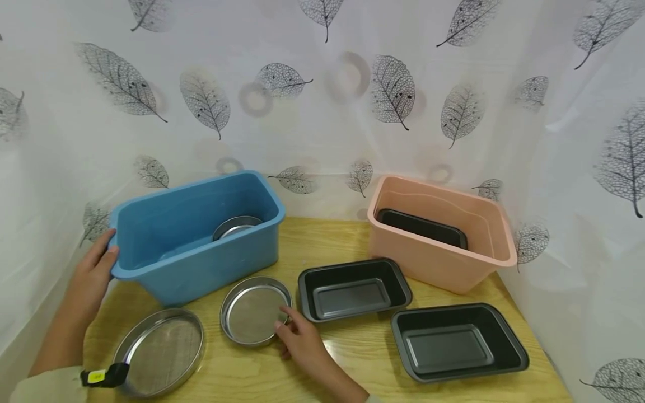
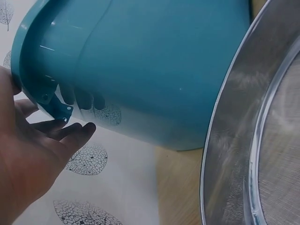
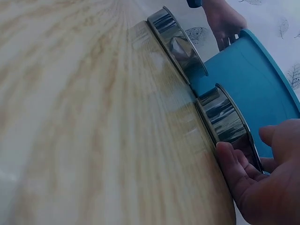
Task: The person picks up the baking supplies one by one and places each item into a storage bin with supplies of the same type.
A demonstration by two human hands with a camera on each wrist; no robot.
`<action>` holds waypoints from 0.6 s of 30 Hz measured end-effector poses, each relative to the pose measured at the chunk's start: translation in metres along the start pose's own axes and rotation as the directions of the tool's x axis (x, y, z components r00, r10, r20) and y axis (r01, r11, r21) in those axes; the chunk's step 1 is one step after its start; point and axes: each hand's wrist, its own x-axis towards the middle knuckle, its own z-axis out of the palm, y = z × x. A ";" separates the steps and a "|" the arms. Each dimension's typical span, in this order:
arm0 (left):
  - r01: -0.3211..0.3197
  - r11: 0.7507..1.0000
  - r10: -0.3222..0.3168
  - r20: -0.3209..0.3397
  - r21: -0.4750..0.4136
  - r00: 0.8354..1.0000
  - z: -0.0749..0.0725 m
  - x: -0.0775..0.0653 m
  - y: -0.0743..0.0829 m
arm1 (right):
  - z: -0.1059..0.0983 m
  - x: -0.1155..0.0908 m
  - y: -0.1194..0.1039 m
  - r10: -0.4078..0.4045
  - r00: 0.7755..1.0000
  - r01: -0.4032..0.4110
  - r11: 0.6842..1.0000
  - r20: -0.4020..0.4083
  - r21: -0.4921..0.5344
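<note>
My left hand holds the left end of a blue plastic bin by its rim. In the left wrist view, its fingers reach beneath the lip. My right hand grips the near right edge of a small round metal sieve, which rests on the table before the bin. The right wrist view shows the fingers against the sieve's side wall. A larger round sieve lies flat near the left forearm. Inside the bin sits another round metal sieve, partly hidden by the front wall.
A pink plastic bin at the back right contains a dark loaf pan. Two more dark loaf pans, a farther one and a nearer one, lie on the wooden table. A leaf-print sheet hangs behind.
</note>
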 end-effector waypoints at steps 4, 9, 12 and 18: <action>0.033 0.999 -0.033 0.002 -0.007 0.999 0.002 -0.003 0.002 | 0.000 0.001 0.001 -0.010 1.000 0.009 1.000 0.012 0.006; 0.054 0.998 -0.054 -0.005 -0.032 0.999 0.004 -0.006 0.004 | 0.001 0.002 0.003 -0.048 0.998 0.048 0.999 0.032 -0.008; 0.058 0.998 -0.059 -0.010 -0.038 0.998 0.006 -0.006 0.004 | 0.002 0.001 0.003 -0.073 0.997 0.074 0.996 0.032 -0.049; 0.062 0.996 -0.063 -0.003 -0.060 0.998 0.007 -0.007 0.006 | 0.004 -0.002 0.000 -0.107 0.994 0.107 0.976 0.009 -0.188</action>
